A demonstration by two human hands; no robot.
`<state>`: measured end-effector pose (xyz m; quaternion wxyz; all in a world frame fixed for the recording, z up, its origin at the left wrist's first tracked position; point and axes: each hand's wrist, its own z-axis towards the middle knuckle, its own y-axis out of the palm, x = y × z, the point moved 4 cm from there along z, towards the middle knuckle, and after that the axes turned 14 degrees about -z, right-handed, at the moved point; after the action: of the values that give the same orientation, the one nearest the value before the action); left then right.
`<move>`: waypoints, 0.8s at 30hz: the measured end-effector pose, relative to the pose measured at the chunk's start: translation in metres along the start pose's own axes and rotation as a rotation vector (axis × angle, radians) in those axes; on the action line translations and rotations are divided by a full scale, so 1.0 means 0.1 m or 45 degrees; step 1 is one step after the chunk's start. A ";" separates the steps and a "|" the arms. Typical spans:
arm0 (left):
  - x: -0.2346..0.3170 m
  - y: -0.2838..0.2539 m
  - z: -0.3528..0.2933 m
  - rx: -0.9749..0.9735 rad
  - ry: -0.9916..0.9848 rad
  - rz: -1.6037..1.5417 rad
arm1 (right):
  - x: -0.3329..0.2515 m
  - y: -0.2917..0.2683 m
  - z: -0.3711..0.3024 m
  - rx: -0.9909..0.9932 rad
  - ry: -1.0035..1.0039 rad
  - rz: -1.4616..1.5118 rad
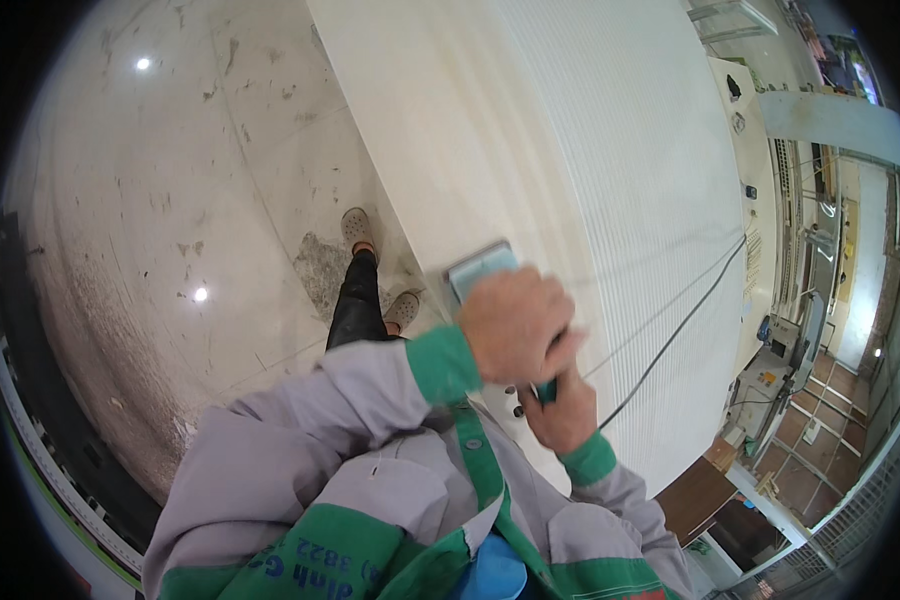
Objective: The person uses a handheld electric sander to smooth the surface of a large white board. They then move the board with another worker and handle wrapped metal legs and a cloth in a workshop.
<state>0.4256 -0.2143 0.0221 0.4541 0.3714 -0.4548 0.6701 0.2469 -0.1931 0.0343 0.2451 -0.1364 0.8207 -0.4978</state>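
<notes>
The person's left hand [518,318] is closed over the top of a teal, flat-based handheld power tool [483,266], blurred and hiding most of its body; the right hand [567,412] grips its rear handle, largely covered by fingers. The tool is on the smooth part of a large off-white panel [420,120], near the ribbed part, its underside out of sight. A thin black cable [672,345] disappears at the right wrist, and the panel's far end is cut off
</notes>
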 end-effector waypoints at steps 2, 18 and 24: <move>0.24 0.16 -0.35 0.025 -0.004 -0.065 | 0.16 0.10 -0.38 -0.107 -0.050 -0.025; -1.07 -2.11 0.63 0.306 -0.106 0.051 | -1.50 -0.40 2.15 -0.071 -0.379 -0.240; -1.31 -2.34 2.12 0.141 -0.361 0.432 | -1.42 -1.03 3.29 0.328 -0.428 -0.281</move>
<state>0.7054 -0.4101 0.0322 0.2455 0.4044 -0.5326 0.7018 0.5414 -0.4216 0.0372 0.3378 -0.2737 0.6782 -0.5925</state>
